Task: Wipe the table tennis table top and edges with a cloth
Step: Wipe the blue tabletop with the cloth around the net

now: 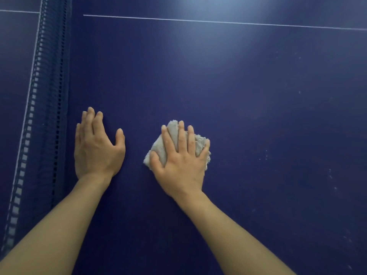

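The dark blue table tennis table top fills almost the whole view, seen from above. The right hand lies flat on a crumpled, pale grey terry cloth, fingers spread and straight, pressing the cloth down onto the table rather than clenching it. 4 fingers fan out across the fabric and the thumb rests at its left corner. The cloth sits under the palm, a little right of the view's middle, with frayed edges poking out beyond the fingertips at the top and along the right side (its lower part is hidden under the hand).

The left hand rests palm-down directly on the bare blue surface, well apart from the cloth, with its fingers straight and close together and its thumb held out to the right. It holds nothing. Both bare forearms reach in from the bottom edge.

Just left of the left hand, the dark blue mesh net runs from the lower left corner up to the top, topped by a thin white band. A thin white line painted on the table crosses the upper part of the view, to the right of the net. A soft patch of reflected light brightens the surface near the top. Small pale specks are scattered over the right side of the table, well away from the cloth.
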